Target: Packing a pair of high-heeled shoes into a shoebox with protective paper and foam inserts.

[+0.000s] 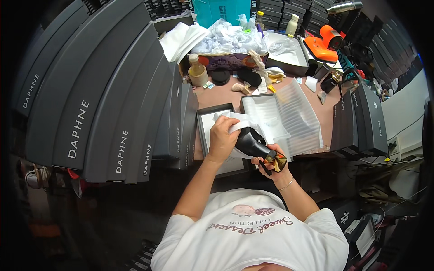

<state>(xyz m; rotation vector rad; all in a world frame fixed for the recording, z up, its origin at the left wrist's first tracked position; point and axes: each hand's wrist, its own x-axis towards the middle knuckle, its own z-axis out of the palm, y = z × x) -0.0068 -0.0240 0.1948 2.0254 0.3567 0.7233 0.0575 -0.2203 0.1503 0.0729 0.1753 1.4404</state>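
Observation:
A black shoe [252,143] with a gold-coloured part and a thin black strap is held in front of my chest. My right hand [276,168] is closed around its gold end. My left hand [223,137] pinches white tissue paper [244,121] at the shoe's other end; whether those fingers also touch the shoe is hidden. Below my hands lies an open dark shoe box [203,133] with a white inside, partly covered by my left hand. Beside it, white wrapping [264,110] sits in another box part, and a translucent ribbed sheet [298,119] spreads to the right.
Tall stacks of dark grey shoe boxes [108,104] rise at the left, with more boxes [359,122] at the right. Farther back are a carton of crumpled paper [233,38], a bottle [197,72], black round pads [220,77] and an orange device [322,47].

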